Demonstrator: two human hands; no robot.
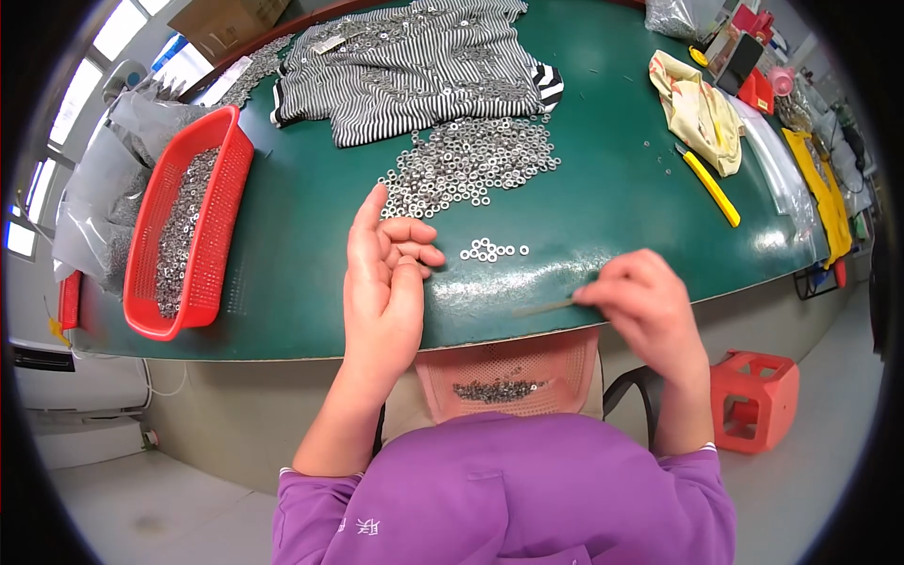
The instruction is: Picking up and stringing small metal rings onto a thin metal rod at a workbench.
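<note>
So, right hand (645,306) pinching a thin metal rod (544,307) just below the small cluster of washers (490,250), left hand (381,282) palm-up beside them, fingers (414,243) loosely curled, big washer pile (471,165) further up the green desk (603,198)

Person wore a purple long-sleeved top; sleeves pushed up, ending near the elbows. Thin white edging showed at both cuffs. Small pale embroidered marking on the chest, left of centre. Left hand (381,282) and right hand (645,306) were bare: no gloves, rings or watch visible. Forearms uncovered.
</note>
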